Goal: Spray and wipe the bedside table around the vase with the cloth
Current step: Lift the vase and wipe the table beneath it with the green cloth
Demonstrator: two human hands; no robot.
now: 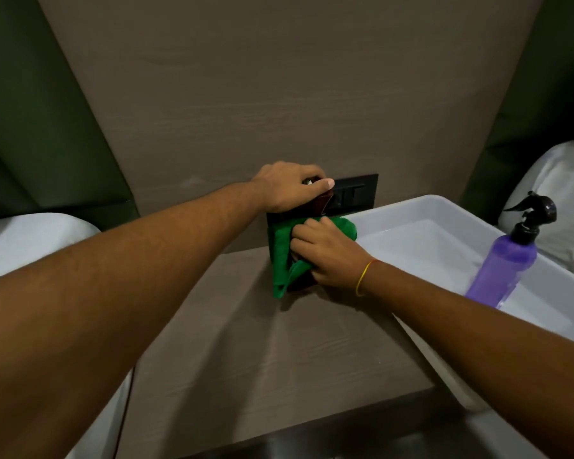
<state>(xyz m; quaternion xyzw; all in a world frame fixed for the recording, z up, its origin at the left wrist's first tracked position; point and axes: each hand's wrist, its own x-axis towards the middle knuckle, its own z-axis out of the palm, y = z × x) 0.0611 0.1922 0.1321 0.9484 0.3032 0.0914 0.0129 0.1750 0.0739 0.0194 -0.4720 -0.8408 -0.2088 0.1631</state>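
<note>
Head view: the left hand [287, 187] is clamped over the top of the dark vase [315, 207], which stands upright at the back of the desk [279, 352] against the wall. Directly below, the right hand [325, 256] has its fingers [307, 231] bunched on the green cloth [280, 256], pressed to the vase's lower side. The spray bottle [504, 263] stands well apart in the white tray [411, 207], nearer the right hand.
</note>
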